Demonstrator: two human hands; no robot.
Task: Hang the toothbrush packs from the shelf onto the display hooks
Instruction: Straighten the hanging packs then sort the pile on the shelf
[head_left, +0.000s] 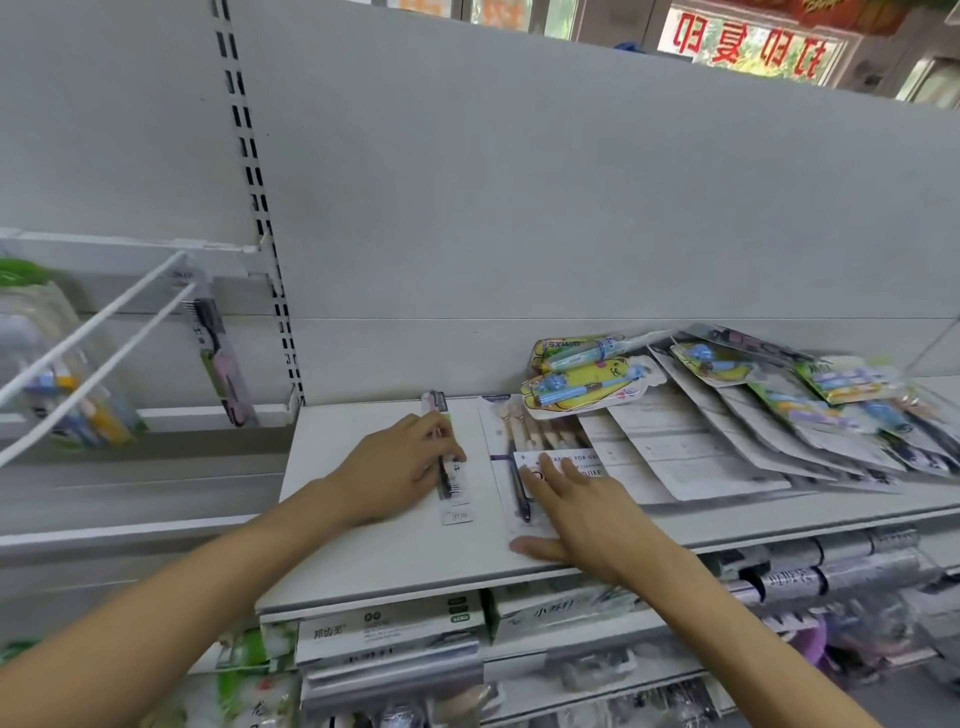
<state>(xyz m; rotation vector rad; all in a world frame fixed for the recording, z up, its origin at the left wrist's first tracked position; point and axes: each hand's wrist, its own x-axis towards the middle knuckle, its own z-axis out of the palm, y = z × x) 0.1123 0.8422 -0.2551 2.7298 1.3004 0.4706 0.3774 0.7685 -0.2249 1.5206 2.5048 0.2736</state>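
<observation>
Lettering "SXWM" marked a yellow children's toothbrush pack (582, 349) on the grey shelf (374, 561); left hand (400, 467) pinched a narrow clear single-toothbrush pack (451, 467), right hand (582, 509) lay flat, fingers apart, on a wide white multi-brush card (511, 441).

A pale grey shelf (374, 561) runs from mid-frame off to the right, backed by a plain grey panel. Directly on it, toward the left, lies a narrow single toothbrush pack (450, 467) — lengthwise, front to back. Just beside it to the right sits a wider multi-brush pack (511, 441). Further right, an overlapping heap of packs (753, 415) is fanned across the board — yellow-and-blue children's ones on top, white card backs beneath, though blur makes the count unclear.
</observation>
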